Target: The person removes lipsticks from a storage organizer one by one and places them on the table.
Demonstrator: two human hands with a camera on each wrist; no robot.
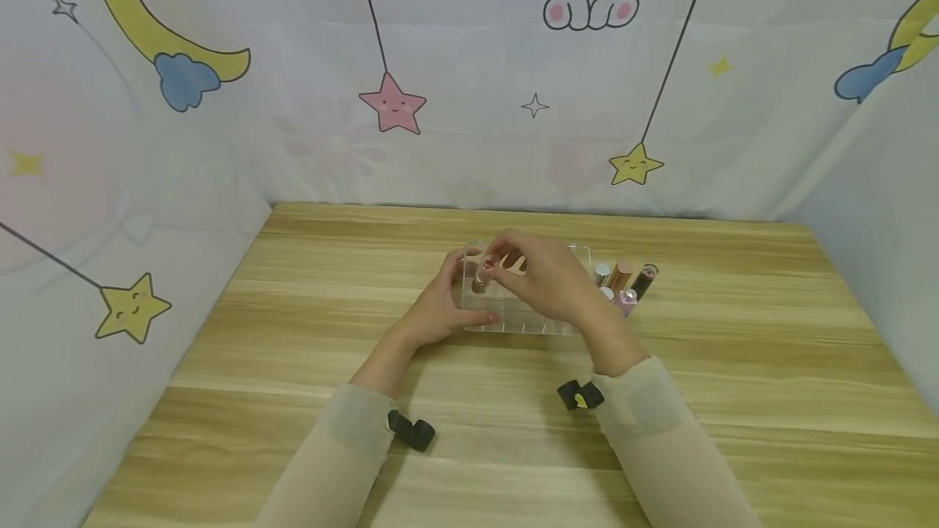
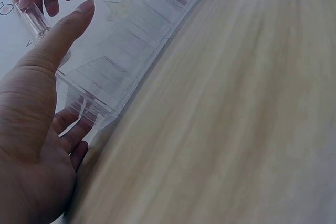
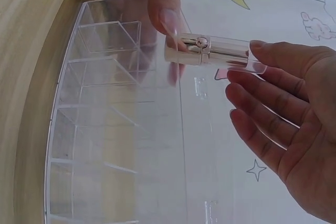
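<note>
A clear plastic lipstick organizer [image 1: 524, 318] with divided compartments stands on the wooden table. My left hand [image 1: 433, 308] grips its left end, fingers around the end wall [image 2: 84, 116] and thumb along the front side. Over that same end, my right hand [image 1: 546, 277] pinches a lipstick tube [image 3: 210, 52] by its clear cap between thumb and fingertips. The tube has a shiny gold-toned body, and its lower end overlaps the organizer's clear wall in the right wrist view. Compartments in the front row [image 3: 94, 124] show bare.
Beside the organizer's right end stand several lipsticks, among them a copper-coloured tube [image 1: 620, 274], a dark tube [image 1: 645, 280] and a pink one [image 1: 628, 301]. A white curtain [image 1: 469, 161] with printed stars hangs behind the table [image 1: 484, 446].
</note>
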